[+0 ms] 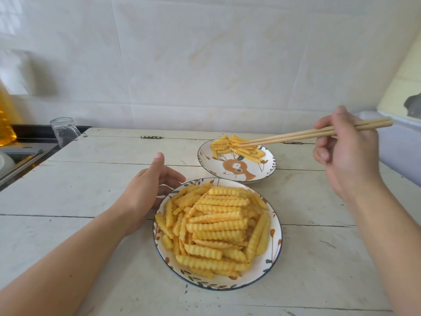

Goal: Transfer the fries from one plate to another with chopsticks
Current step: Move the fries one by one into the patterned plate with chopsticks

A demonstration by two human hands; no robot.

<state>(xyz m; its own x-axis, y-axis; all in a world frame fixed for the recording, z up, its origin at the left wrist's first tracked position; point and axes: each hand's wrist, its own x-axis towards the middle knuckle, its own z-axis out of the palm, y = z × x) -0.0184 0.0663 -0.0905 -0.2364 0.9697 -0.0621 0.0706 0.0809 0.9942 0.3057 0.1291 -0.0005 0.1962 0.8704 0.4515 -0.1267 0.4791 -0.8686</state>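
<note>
Nearest us sits the near plate (276,242), heaped with crinkle-cut fries (216,226) that cover most of it, so we judge the transfer is at an early stage. Our left hand (148,190) rests on the table (79,190) with fingers relaxed and spread, touching the plate's far-left rim and holding nothing; it seems to steady the plate. Beyond and to the right lies the far plate (237,172), with a deer drawing, just apart from the first; a small pile of moved fries (234,147) lies on its far half. Our right hand (344,151) grips the chopsticks (307,134), fingers curled round the thick ends, and the tips reach down into that small pile. The tips lie close together; we cannot tell whether a fry is pinched between them or already let go. We read this as the dropping-off step. The next move calls for lifting the tips clear, swinging back over the near heap, and pinching one fry near its middle, where the ridges should help the hold. At the left edge stand an upturned glass (65,131), a sink (20,151) and a yellow bottle (5,119); a tiled wall (205,65) rises behind.
</note>
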